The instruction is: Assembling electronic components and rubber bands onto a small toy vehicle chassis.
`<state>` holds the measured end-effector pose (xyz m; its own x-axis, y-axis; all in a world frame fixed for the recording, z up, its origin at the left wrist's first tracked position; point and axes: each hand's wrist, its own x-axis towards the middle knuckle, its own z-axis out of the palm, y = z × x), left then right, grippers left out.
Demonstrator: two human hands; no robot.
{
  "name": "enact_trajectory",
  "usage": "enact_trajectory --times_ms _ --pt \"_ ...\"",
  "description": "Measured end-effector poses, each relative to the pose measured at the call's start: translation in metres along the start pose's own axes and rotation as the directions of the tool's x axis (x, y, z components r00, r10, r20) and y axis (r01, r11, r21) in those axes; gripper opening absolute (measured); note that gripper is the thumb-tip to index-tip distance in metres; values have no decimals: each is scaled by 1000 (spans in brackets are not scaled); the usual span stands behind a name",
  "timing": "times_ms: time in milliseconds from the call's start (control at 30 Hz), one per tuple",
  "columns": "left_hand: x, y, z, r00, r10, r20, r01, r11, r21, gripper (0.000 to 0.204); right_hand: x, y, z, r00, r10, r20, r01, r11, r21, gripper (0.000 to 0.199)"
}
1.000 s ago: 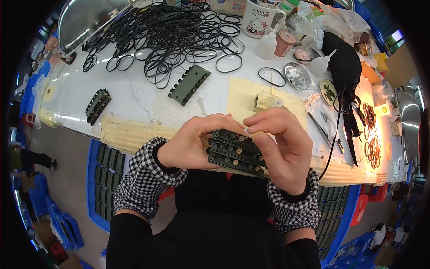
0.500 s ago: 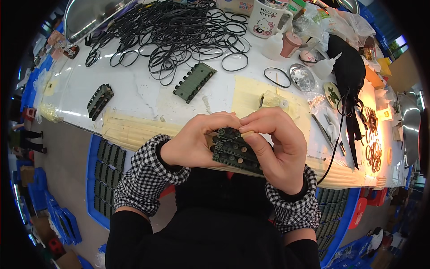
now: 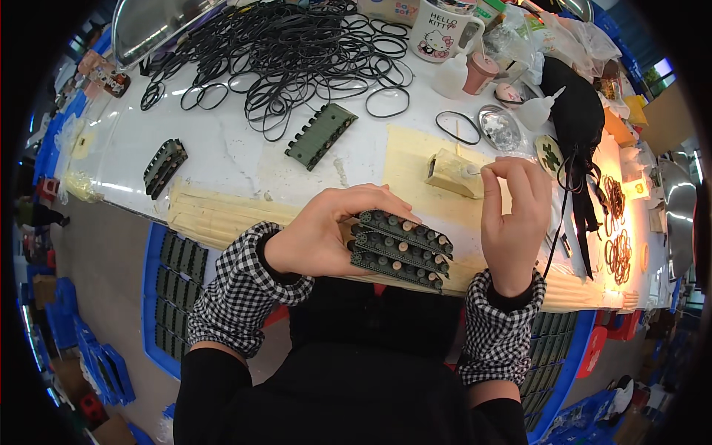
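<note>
My left hand [image 3: 326, 226] is wrapped round a stack of dark green model tank hulls [image 3: 400, 251], held above the table's front edge. Rows of small wheels, some with pale hubs, face right. To the right, my right hand [image 3: 519, 215] is raised with thumb and forefinger pinched together; whatever is between the tips is too small to make out. Those fingertips are beside the whitish end of a tape-covered block [image 3: 449, 175]. Two similar hulls lie on the table, one farther off [image 3: 321, 137] and one at the left [image 3: 165, 168].
Black rubber bands [image 3: 297, 59] lie heaped at the back. A white mug [image 3: 441, 33], a pink cup [image 3: 480, 73], squeeze bottles [image 3: 540, 111] and a metal dish [image 3: 498, 127] stand at the back right. Blue trays of hulls [image 3: 152, 297] are below the table edge. A black cable [image 3: 561, 222] hangs at the right.
My right hand has left the stack and moved right and away to the tape-covered block. The left hand keeps the stack in about the same place, its wheels now uncovered.
</note>
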<state>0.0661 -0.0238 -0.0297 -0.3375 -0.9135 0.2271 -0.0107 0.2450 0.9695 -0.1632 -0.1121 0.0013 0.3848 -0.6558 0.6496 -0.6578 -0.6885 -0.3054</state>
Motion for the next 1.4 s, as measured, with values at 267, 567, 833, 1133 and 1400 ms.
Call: enact_trajectory --times_ms 267,567,833,1133,1400 --pt "0 0 0 1000 -10 -7 10 1000 -11 55 -2 -26 -12 991 87 -103 -46 937 345 8" --pt "0 2 1 999 46 -11 -47 998 -30 51 -12 -61 -4 965 -48 257 -163 657 736 10" --pt "-1 0 -1 999 27 -35 -26 999 29 55 -11 -61 0 966 -71 248 -136 677 723 10" --pt "-2 5 2 995 -73 -62 63 986 -156 56 -12 -56 -3 968 16 250 -207 614 762 7" --pt "1 2 0 999 -5 -34 4 1000 -29 52 0 -3 -9 991 5 -137 6 997 80 8"
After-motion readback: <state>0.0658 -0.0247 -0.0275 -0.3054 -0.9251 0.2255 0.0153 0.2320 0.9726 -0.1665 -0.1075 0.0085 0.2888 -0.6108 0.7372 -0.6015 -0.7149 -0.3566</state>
